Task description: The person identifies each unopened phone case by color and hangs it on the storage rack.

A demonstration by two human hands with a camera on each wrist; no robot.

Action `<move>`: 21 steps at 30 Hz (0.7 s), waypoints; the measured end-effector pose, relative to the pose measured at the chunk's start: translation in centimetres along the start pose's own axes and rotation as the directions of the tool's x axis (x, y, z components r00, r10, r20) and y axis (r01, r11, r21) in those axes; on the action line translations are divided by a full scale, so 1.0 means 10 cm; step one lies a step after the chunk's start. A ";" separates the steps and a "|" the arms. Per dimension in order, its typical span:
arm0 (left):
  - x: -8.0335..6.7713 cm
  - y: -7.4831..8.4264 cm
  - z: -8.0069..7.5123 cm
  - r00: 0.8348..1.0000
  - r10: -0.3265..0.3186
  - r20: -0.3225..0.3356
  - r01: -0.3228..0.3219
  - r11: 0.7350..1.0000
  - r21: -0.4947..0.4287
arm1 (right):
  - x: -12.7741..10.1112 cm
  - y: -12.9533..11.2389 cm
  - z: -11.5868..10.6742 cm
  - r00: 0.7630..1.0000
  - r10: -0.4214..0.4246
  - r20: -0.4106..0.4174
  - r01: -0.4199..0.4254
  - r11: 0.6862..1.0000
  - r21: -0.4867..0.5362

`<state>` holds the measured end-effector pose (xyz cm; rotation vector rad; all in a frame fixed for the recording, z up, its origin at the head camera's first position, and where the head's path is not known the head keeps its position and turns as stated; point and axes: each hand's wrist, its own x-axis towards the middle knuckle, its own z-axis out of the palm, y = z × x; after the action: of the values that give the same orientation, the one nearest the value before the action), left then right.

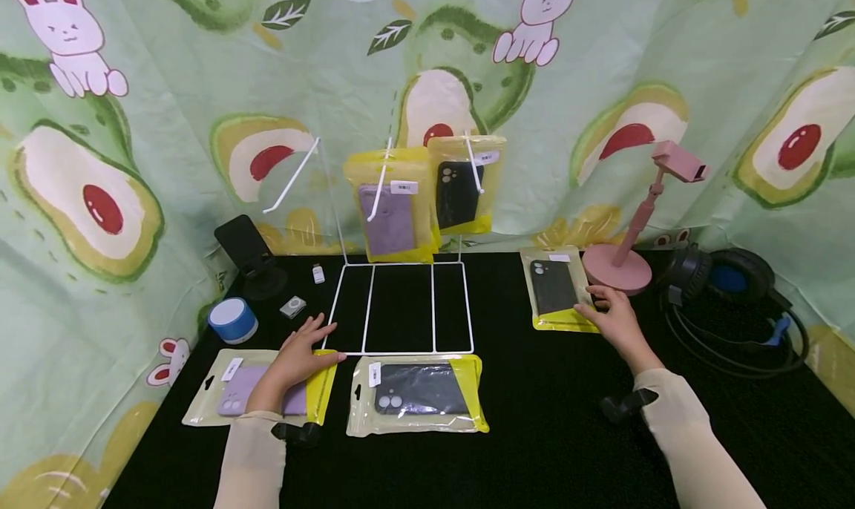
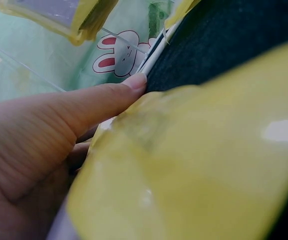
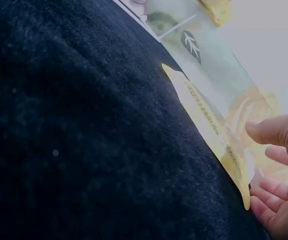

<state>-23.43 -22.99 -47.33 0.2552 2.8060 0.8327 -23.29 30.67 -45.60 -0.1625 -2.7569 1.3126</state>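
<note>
- My left hand [image 1: 294, 360] lies flat, fingers straight, on the purple-case packet [image 1: 257, 395] near the bench's front-left corner.
- My right hand [image 1: 617, 320], fingers relaxed, touches the dark-case packet [image 1: 556, 295] toward the back right.
- A third packet [image 1: 417, 395] lies between, at the front edge.

No text can be read anywhere. The white labels on the hanging packets [image 1: 390, 205] and on the packet under the left hand [image 1: 294, 360] are too small, and the print along the edge of the packet [image 3: 211, 135] beside the right hand's fingertips [image 3: 266, 132] is blurred.
</note>
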 end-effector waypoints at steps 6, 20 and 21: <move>-0.02 0.01 0.00 1.000 0.005 -0.003 -0.005 1.000 -0.005 | 0.08 -0.02 0.05 0.997 0.068 0.038 -0.067 0.998 -0.015; -0.01 0.01 -0.01 1.000 0.010 -0.008 -0.011 1.000 -0.011 | 0.24 -0.13 0.07 0.969 0.186 0.161 -0.172 0.980 -0.098; -0.01 0.01 -0.01 1.000 0.010 -0.010 -0.010 1.000 -0.013 | 0.24 -0.13 0.07 0.967 0.190 0.172 -0.175 0.980 -0.097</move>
<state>-23.31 -22.99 -47.18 0.2648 2.8097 0.8558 -25.87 29.64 -44.90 -0.3269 -3.0143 1.3166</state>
